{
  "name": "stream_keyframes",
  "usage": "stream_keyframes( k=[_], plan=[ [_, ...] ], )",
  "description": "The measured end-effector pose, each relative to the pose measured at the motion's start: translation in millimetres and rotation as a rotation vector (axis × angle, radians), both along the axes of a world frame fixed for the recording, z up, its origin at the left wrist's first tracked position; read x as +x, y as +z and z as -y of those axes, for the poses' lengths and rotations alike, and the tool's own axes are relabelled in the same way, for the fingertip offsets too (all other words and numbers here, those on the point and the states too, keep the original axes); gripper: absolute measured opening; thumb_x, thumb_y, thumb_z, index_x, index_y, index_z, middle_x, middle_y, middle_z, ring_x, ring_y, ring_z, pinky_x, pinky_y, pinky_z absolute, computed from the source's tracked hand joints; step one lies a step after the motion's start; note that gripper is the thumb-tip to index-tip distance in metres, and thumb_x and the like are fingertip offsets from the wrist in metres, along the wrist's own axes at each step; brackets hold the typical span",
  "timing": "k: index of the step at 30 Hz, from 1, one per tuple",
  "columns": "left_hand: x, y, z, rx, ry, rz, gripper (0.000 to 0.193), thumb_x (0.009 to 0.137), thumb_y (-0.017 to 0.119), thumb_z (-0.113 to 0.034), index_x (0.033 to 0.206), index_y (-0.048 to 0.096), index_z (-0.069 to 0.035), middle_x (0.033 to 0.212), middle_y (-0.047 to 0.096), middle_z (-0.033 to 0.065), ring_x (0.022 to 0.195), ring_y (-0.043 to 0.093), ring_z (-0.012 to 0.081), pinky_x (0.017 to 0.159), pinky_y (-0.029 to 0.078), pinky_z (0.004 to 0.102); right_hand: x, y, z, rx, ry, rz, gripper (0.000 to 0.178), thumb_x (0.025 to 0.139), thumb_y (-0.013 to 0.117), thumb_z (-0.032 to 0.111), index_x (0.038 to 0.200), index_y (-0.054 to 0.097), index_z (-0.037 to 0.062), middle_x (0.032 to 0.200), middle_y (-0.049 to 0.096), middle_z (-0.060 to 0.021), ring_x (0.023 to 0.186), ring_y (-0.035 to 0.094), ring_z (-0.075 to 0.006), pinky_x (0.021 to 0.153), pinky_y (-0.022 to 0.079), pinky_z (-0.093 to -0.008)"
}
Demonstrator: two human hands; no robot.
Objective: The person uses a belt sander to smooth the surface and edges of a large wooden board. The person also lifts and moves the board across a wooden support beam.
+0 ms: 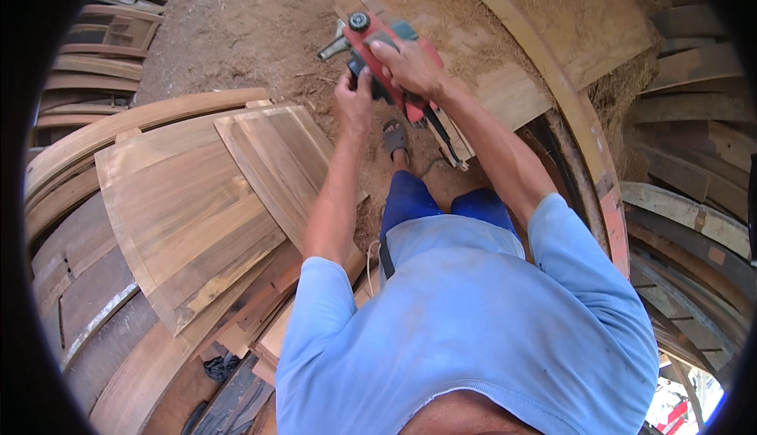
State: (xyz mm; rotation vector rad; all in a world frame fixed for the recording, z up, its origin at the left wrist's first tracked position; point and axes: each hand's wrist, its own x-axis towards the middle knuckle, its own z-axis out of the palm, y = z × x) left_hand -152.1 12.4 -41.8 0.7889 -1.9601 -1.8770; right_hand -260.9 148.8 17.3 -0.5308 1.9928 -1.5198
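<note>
A red and grey electric hand planer (382,52) is held out in front of me, above a sawdust-covered floor. My right hand (410,64) grips its top handle. My left hand (355,100) holds the planer's near left side from below. A narrow wooden strip (451,137) runs under the tool toward me, and a black power cord hangs along it. My sandalled foot (395,137) stands on the ground just below the hands.
Planed wooden boards (197,206) lie stacked at my left, over darker planks (87,285). A long workbench board (552,33) covered in shavings runs along the right. More timber (694,198) is piled at the far right and far left.
</note>
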Motion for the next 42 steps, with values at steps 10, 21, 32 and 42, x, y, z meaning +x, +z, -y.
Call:
stream_keyframes(
  k=[10,21,32,42],
  plan=[
    [170.2,-7.2,-169.1,-0.019,-0.055,0.174,0.061,0.096,0.081,-0.019,0.149,0.059,0.003,0.12,0.071,0.0164,0.103,0.072,0.023,0.092,0.058,0.036,160.1,32.1,-168.2,0.158,-0.012,0.212,0.051,0.101,0.062,0.046,0.115,0.067,-0.0024,0.095,0.07,-0.0234,0.091,0.071,-0.0345,0.085,0.055,-0.0464],
    [130.0,5.2,-128.9,0.176,-0.026,0.218,0.063,0.098,0.08,-0.014,0.151,0.053,0.008,0.132,0.065,0.0165,0.116,0.071,0.0228,0.098,0.058,0.0352,127.2,19.9,-128.3,0.208,-0.023,0.193,0.066,0.098,0.064,0.059,0.105,0.064,-0.0068,0.098,0.069,-0.0308,0.093,0.071,-0.0429,0.083,0.054,-0.049],
    [5.6,-12.3,-5.3,-0.005,0.079,0.197,0.063,0.098,0.08,-0.014,0.15,0.053,0.008,0.13,0.069,0.0163,0.118,0.069,0.0201,0.097,0.058,0.0339,7.6,20.8,10.2,0.14,-0.056,0.109,0.07,0.098,0.064,0.06,0.097,0.064,-0.0094,0.088,0.069,-0.0321,0.086,0.072,-0.0459,0.075,0.053,-0.0532],
    [-113.0,5.1,116.0,0.051,0.099,0.033,0.05,0.097,0.082,-0.016,0.138,0.064,0.005,0.115,0.077,0.0114,0.098,0.072,0.0141,0.083,0.059,0.0316,-104.9,13.1,137.5,0.11,-0.058,-0.242,0.071,0.099,0.064,0.057,0.102,0.067,-0.0142,0.094,0.07,-0.0383,0.097,0.072,-0.0502,0.085,0.054,-0.0533]
  ],
)
